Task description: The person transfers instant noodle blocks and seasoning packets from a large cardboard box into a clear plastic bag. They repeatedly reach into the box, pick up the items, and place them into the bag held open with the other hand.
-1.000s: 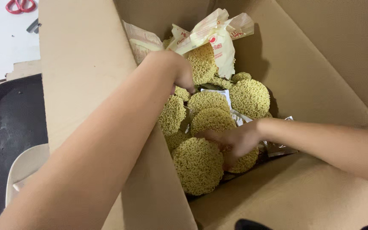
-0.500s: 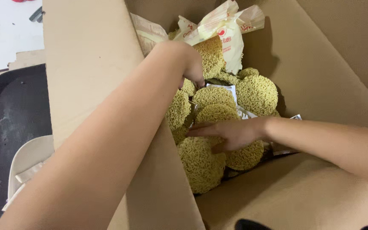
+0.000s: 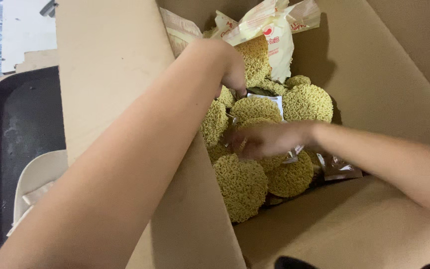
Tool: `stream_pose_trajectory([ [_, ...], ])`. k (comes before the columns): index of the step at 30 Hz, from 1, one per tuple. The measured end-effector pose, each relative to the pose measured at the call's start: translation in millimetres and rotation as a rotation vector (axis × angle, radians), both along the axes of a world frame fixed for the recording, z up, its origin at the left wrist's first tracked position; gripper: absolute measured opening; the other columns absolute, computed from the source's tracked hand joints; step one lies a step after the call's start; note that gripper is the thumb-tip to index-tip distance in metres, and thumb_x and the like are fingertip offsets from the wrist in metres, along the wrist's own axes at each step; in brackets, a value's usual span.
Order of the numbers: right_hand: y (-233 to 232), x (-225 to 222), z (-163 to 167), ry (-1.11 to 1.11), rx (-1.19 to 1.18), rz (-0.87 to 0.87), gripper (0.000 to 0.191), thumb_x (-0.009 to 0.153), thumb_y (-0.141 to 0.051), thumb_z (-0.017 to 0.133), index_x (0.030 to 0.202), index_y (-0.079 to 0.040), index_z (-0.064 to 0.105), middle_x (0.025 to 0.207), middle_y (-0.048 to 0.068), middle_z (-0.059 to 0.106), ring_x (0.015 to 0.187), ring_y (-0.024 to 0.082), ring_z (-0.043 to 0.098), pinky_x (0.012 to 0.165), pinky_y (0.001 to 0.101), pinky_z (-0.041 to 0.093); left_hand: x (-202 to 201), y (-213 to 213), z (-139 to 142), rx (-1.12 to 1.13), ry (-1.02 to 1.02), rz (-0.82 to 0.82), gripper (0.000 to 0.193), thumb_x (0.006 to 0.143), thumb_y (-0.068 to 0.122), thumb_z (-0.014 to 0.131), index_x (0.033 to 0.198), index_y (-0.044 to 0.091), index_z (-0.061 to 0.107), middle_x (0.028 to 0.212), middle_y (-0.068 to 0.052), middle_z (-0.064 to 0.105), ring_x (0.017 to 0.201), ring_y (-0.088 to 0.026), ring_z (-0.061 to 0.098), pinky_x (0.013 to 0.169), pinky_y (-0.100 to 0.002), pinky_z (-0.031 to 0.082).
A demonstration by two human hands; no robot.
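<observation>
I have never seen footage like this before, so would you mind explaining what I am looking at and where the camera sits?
There is no machine here: these are a person's two bare arms, filmed by a camera worn on the head and looking down. Both arms reach into a large cardboard box. The left hand comes in from the lower left and is bent down among round dried noodle cakes piled loose in the box. The right hand comes in from the right and rests on the pile; it is blurred, so I cannot tell whether its fingers grip anything. Between the cakes lie small seasoning sachets, and at the back sits an opened yellow and white wrapper. Left of the box is a dark tray with a pale beige object on it.
</observation>
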State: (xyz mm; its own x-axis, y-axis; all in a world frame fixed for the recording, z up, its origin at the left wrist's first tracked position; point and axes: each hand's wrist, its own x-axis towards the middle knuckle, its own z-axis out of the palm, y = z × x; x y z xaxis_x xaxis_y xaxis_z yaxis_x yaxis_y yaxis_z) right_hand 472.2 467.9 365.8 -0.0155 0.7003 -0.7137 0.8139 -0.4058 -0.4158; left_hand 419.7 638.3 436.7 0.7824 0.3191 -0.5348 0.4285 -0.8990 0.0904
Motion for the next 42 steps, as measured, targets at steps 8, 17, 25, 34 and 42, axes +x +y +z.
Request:
stream_pose_trajectory([
  [8, 1, 34, -1, -0.601, 0.042, -0.144, 0.060, 0.095, -0.030, 0.069, 0.142, -0.002, 0.046, 0.135, 0.019, 0.057, 0.117, 0.031, 0.064, 0.102, 0.0417, 0.055, -3, -3, 1, -0.028, 0.020, 0.017, 0.045, 0.089, 0.053, 0.069, 0.105, 0.013, 0.080, 0.102, -0.007, 0.081, 0.091, -0.027, 0.075, 0.084, -0.047, 0.058],
  [17, -1, 55, -29, -0.457, 0.044, -0.093, 0.062, 0.084, -0.039, 0.080, 0.131, -0.004, 0.062, 0.129, 0.017, 0.068, 0.120, 0.031, 0.066, 0.105, 0.0423, 0.053, -3, -1, 0, -0.046, 0.037, 0.061, 0.047, 0.089, 0.054, 0.068, 0.108, 0.012, 0.080, 0.103, -0.007, 0.080, 0.095, -0.030, 0.074, 0.089, -0.050, 0.057],
  [25, 5, 98, 36, -0.462, 0.034, -0.248, 0.056, 0.082, -0.047, 0.079, 0.117, -0.004, 0.078, 0.103, 0.017, 0.078, 0.093, 0.032, 0.073, 0.086, 0.0456, 0.061, 5, 4, -8, -0.070, 0.018, 0.045, 0.048, 0.089, 0.053, 0.069, 0.116, 0.014, 0.076, 0.106, -0.007, 0.080, 0.095, -0.027, 0.074, 0.089, -0.047, 0.057],
  [34, -8, 79, 33, 0.105, 0.062, -0.327, 0.066, 0.076, -0.035, 0.079, 0.132, -0.005, 0.057, 0.115, 0.014, 0.075, 0.097, 0.020, 0.080, 0.076, 0.0325, 0.064, 1, 3, -5, -0.025, 0.075, 0.018, 0.042, 0.085, 0.046, 0.076, 0.114, 0.015, 0.078, 0.105, -0.003, 0.080, 0.093, -0.025, 0.074, 0.087, -0.046, 0.058],
  [42, 1, 2, 3, 0.136, -0.034, -0.041, 0.052, 0.081, -0.032, 0.080, 0.120, -0.005, 0.060, 0.106, 0.010, 0.075, 0.086, 0.022, 0.076, 0.074, 0.0323, 0.066, 0, 0, -6, -0.093, 0.188, 0.029, 0.025, 0.088, 0.033, 0.073, 0.106, 0.017, 0.081, 0.103, 0.001, 0.081, 0.091, -0.021, 0.074, 0.087, -0.045, 0.059],
])
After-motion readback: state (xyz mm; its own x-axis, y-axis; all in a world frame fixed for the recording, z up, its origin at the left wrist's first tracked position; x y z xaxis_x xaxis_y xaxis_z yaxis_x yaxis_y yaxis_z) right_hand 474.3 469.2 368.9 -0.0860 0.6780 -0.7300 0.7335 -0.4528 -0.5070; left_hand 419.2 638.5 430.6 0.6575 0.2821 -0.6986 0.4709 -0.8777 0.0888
